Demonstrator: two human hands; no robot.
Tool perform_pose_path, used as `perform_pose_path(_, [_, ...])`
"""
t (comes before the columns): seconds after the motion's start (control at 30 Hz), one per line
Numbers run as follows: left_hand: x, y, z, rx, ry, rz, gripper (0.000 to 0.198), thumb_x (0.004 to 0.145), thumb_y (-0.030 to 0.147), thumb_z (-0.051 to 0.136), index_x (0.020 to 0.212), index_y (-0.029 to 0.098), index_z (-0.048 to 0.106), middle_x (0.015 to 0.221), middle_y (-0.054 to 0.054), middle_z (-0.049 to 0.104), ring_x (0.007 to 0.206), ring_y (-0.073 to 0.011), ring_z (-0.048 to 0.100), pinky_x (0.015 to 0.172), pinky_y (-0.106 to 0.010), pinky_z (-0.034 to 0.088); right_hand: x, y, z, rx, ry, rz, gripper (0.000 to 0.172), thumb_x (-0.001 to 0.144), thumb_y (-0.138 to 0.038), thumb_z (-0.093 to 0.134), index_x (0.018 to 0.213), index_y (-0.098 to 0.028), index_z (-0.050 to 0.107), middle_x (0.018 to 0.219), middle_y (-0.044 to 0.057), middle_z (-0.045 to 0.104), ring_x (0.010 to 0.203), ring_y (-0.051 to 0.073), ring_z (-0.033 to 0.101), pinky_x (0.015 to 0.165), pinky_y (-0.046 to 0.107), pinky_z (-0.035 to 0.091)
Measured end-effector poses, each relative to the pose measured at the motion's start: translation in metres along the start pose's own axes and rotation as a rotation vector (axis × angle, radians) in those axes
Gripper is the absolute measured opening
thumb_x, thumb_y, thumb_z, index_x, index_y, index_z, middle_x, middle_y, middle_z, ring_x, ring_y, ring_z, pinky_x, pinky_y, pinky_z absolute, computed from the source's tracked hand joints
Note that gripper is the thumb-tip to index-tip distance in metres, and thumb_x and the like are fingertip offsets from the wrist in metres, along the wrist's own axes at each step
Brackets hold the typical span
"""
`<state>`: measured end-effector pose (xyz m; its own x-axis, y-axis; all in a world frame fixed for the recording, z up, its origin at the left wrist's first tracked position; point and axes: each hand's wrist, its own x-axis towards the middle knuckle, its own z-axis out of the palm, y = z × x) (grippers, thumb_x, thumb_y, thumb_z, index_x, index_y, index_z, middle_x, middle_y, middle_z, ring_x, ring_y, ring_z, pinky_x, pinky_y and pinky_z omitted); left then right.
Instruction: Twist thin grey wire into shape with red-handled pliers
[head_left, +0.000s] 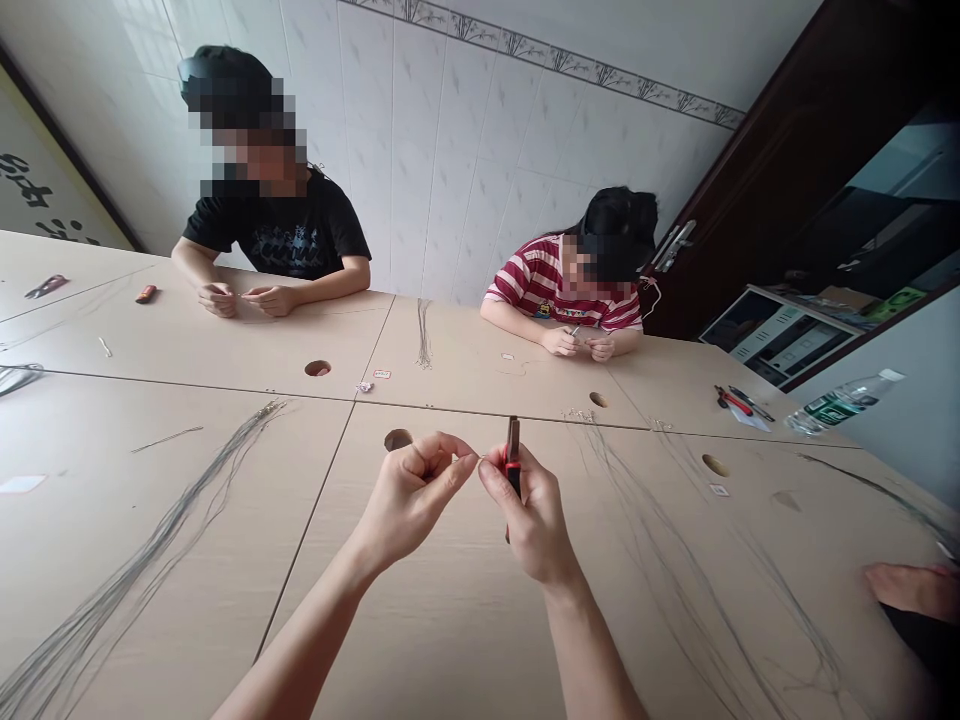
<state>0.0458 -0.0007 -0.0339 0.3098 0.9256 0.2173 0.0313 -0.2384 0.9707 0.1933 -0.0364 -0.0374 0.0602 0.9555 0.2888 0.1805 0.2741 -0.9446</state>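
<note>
Pliers with red-and-black handles stand nearly upright in the right grip above the desk, their dark metal jaws pointing up, a handle end showing below the fingers. A fine, pale strand, too small to make out fully, bridges the narrow gap between the fingertips of the left grip and the right.

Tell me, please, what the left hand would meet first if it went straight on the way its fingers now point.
The left hand would probably meet the right hand first, around its thumb tip, just across a small gap; exact depth is unclear here.
</note>
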Motion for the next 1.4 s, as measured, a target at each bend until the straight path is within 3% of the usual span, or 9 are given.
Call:
perform_pose_path(0.2, [-0.001, 0.005, -0.0014, -0.041, -0.021, -0.006, 0.018, 0.088, 0.032, 0.055, 0.087, 0.016, 0.063, 0.055, 0.008, 0.03, 0.049, -0.0076, 0.024, 0.045, -0.022, 0.021, -0.0003, -0.0032, -0.0006, 0.031, -0.009, 0.009, 0.024, 0.092, -0.036, 0.053, 0.075, -0.02, 0.047, 0.063, -0.005, 0.036, 0.056, 0.01, 0.032, 0.052, 0.023, 0.032])
perform_pose_path(0.77, [-0.0008, 0.0043, 0.0005, -0.019, -0.04, -0.051, 0.028, 0.088, 0.042, 0.055, 0.077, 0.017, 0.057, 0.054, 0.007, 0.034, 0.047, -0.0066, 0.023, 0.041, -0.02, 0.02, 0.0003, -0.0025, -0.0008, -0.004, -0.033, -0.015, 0.024, 0.093, -0.034, 0.052, 0.074, -0.021, 0.045, 0.065, -0.005, 0.036, 0.058, 0.011, 0.034, 0.056, 0.025, 0.033])
perform_pose_path(1.07, [-0.0015, 0.003, 0.0008, 0.092, -0.034, -0.032, 0.023, 0.09, 0.037, 0.053, 0.078, 0.018, 0.058, 0.058, 0.005, 0.034, 0.052, -0.0086, 0.028, 0.045, -0.021, 0.025, 0.0011, -0.0058, -0.005, -0.09, 0.06, 0.013, 0.018, 0.092, -0.038, 0.053, 0.088, -0.021, 0.057, 0.067, -0.002, 0.045, 0.065, 0.014, 0.046, 0.061, 0.027, 0.039])
perform_pose_path(1.27, [-0.0026, 0.002, 0.0033, 0.192, -0.029, 0.007, 0.02, 0.09, 0.033, 0.052, 0.078, 0.019, 0.056, 0.057, 0.006, 0.034, 0.051, -0.0088, 0.029, 0.046, -0.021, 0.026, 0.0008, -0.0027, -0.0011, -0.106, 0.081, -0.028, 0.023, 0.092, -0.037, 0.053, 0.076, -0.021, 0.05, 0.066, -0.003, 0.043, 0.059, 0.012, 0.04, 0.057, 0.025, 0.037])
perform_pose_path(1.4, [-0.0026, -0.0002, 0.0061, 0.252, 0.034, 0.066, 0.017, 0.09, 0.029, 0.051, 0.078, 0.019, 0.055, 0.056, 0.006, 0.039, 0.05, -0.0085, 0.033, 0.047, -0.02, 0.029, -0.0005, -0.0008, 0.0037, -0.118, 0.132, -0.03, 0.022, 0.092, -0.035, 0.054, 0.076, -0.021, 0.049, 0.065, -0.004, 0.042, 0.06, 0.012, 0.038, 0.058, 0.025, 0.036])
